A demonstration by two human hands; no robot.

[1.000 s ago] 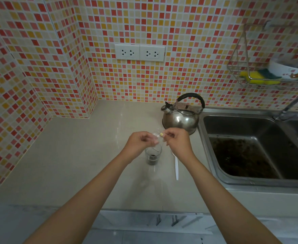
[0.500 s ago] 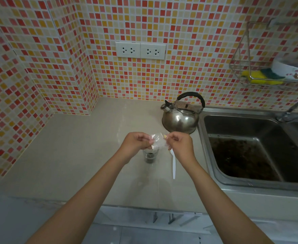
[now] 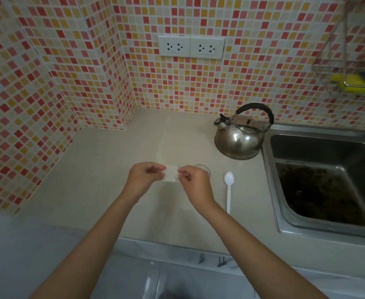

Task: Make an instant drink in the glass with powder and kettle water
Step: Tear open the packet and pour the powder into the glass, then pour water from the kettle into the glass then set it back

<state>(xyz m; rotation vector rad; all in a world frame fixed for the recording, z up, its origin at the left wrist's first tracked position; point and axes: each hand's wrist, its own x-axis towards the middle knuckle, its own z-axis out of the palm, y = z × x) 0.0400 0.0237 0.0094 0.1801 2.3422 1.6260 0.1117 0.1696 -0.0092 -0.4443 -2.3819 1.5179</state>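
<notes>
Two bare hands hold a small clear packet [image 3: 171, 176] stretched between them above a beige counter [image 3: 104, 169]; the left hand [image 3: 145, 177] pinches one end, the right hand [image 3: 195, 184] the other. Largest is the steel sink [image 3: 319, 228], then the kettle [image 3: 239, 140] beside it, the glass [image 3: 205, 169] mostly hidden behind the right hand, and a white plastic spoon [image 3: 228, 190] lying just right of it

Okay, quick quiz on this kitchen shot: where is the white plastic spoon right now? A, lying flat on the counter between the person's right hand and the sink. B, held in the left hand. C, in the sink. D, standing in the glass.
A: the spoon lies flat on the counter, bowl pointing away from the person, to the right of the right hand and short of the sink, touched by neither hand.
</notes>
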